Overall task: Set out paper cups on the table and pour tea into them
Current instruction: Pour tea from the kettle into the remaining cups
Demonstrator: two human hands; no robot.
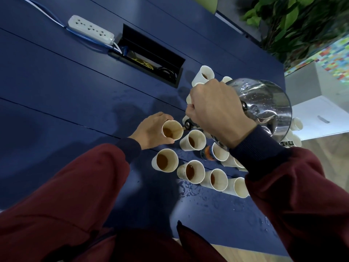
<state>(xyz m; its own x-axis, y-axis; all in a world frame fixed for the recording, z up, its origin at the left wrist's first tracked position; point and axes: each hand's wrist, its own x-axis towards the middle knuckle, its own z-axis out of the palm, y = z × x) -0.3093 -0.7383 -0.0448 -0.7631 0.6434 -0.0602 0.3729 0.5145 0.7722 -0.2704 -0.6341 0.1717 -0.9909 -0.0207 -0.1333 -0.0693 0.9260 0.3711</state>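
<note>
Several paper cups (200, 138) on the blue table (75, 91) already hold tea (162, 161); left hand (151, 130) grips the cup at the spout (174, 127), right hand (217, 114) clenches the tilted steel kettle (264, 103) by its handle; cups behind it are hidden and unverifiable.

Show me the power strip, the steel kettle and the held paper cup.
power strip (90, 28): head view, white top face.
steel kettle (264, 99): head view, shiny side wall.
held paper cup (177, 127): head view, inner wall.

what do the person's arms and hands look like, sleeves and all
Both arms are in loose maroon sleeves, the left sleeve and right sleeve, each ending in a dark navy ribbed cuff. The left hand and right hand are bare: no gloves, rings or watch in view.
</note>
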